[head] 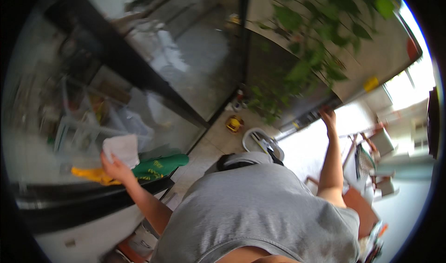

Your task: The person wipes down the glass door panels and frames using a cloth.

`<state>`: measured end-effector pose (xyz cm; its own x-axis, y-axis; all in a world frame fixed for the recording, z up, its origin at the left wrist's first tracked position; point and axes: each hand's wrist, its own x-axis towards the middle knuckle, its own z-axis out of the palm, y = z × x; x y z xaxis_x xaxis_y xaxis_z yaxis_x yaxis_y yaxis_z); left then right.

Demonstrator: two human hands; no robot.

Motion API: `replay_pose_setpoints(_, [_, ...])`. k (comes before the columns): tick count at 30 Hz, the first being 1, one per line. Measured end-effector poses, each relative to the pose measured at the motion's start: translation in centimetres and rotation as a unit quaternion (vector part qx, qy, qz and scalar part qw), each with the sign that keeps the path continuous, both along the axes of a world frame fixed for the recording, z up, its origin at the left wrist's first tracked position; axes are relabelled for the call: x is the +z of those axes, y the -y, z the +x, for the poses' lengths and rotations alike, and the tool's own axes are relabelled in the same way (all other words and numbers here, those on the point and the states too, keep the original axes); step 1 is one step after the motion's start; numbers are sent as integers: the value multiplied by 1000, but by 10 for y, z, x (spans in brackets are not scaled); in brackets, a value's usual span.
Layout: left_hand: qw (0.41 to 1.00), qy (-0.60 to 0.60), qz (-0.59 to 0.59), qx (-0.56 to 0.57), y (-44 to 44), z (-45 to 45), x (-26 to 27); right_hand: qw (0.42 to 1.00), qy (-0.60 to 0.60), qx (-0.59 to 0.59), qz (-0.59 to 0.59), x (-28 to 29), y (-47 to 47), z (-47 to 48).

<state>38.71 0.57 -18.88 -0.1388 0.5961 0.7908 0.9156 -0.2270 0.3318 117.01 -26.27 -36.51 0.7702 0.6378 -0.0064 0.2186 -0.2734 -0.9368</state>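
My left hand (116, 170) is shut on a folded white cloth (121, 149), held out in front of a glass panel. Just behind that hand lie a green item with yellow writing (160, 166) and a piece of yellow fabric (90, 176); whether my fingers touch either is unclear. Off to the right, my right arm stretches forward. My right hand (328, 116) is at the edge of a dark-fronted unit (303, 115), its fingers blurred against a dark strip. Whether they grip that edge does not show.
Trailing green plant leaves (313, 36) hang over the unit's beige top (369, 54). On the tiled floor (212, 137) stand a container of yellow liquid (234, 123) and a grey-white basin (248, 142). Dark-framed glass (167, 99) fills the left. Chairs (381, 139) stand at right.
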Motion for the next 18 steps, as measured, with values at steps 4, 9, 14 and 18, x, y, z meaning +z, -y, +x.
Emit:
replay_pose_setpoints(4, [999,15,-33,-18,10,38,12,998,-52,-41,6,-15,25,15])
replay_pose_setpoints(9, [998,37,-50,-32,34,69,44,992,-113,-36,-32,-4,16,11])
replay_pose_setpoints(14, [996,29,-74,-43,41,94,48,981,98,3,-167,-48,42,47])
replay_pose_setpoints(18, [988,104,-110,-33,55,119,53,836,-3,237,-495,-59,54,30])
